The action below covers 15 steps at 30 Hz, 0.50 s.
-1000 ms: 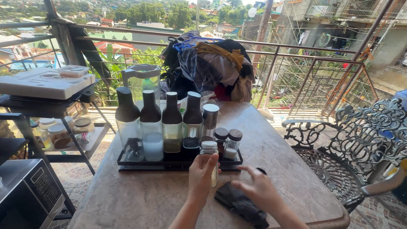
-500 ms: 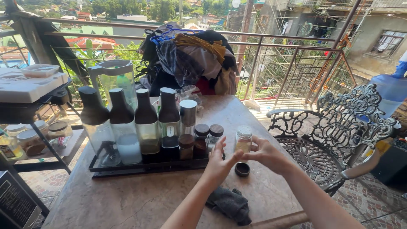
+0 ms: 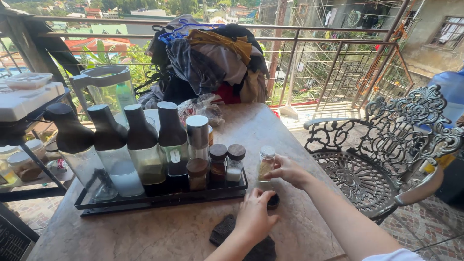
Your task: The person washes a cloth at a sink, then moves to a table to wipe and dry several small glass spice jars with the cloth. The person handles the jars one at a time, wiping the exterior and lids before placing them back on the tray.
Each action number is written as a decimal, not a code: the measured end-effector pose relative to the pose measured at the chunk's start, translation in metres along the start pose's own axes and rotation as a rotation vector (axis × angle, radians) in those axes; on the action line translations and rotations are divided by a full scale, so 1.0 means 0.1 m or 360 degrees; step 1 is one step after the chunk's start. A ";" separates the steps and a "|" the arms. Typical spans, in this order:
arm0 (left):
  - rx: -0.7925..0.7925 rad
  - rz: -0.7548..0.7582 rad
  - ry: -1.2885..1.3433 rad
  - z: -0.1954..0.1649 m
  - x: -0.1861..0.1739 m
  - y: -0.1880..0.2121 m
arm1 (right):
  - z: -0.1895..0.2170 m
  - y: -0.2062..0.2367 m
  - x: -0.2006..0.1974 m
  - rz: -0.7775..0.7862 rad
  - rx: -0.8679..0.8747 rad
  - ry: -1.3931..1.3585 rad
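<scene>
Your right hand [image 3: 289, 170] is closed around a small open jar [image 3: 266, 164], upright, just right of the tray [image 3: 159, 199]. Your left hand [image 3: 254, 216] reaches, fingers curled over the dark cap [image 3: 273, 201] on the table [image 3: 164, 234]; whether it grips the cap, cannot tell. Dark cloth [image 3: 223, 231] beneath the wrist.

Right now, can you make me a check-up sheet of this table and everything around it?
Surface: stone table top, bare at the far right.
Things in hand: small spice jar, upright and uncapped, held by the right hand; dark cap on the table under the left hand.
Clutter: black tray of tall bottles and small jars; dark cloth; clear pitcher; clothes pile.
Fingers: right around the jar, left on the cap.
Cables: nothing seen.
Surroundings: balcony railing, ornate metal chair, side shelf.
</scene>
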<state>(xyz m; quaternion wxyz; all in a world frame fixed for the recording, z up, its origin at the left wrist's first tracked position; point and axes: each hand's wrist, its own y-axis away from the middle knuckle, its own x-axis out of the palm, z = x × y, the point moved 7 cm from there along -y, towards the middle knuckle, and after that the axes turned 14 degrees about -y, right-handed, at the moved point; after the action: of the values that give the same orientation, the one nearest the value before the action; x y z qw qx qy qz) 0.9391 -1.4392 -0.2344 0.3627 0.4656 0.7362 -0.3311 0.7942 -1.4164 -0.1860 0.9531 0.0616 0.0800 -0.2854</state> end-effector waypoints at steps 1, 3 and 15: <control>-0.0004 0.0049 -0.0026 0.01 -0.04 0.05 | 0.01 -0.02 0.02 0.0001 -0.0024 0.0034; -0.0012 0.0158 -0.0079 0.08 -0.14 0.16 | 0.00 -0.07 0.05 0.0003 -0.0022 0.0051; -0.0089 -0.0269 0.0068 0.62 -0.90 0.42 | -0.22 -0.23 0.07 0.0029 -0.0056 -0.0067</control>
<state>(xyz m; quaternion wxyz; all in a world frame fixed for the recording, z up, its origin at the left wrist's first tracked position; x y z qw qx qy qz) 1.0189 -1.5159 -0.1964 0.3306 0.3984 0.7894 -0.3299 0.7850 -1.4352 -0.2103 0.9580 0.0394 0.0645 -0.2766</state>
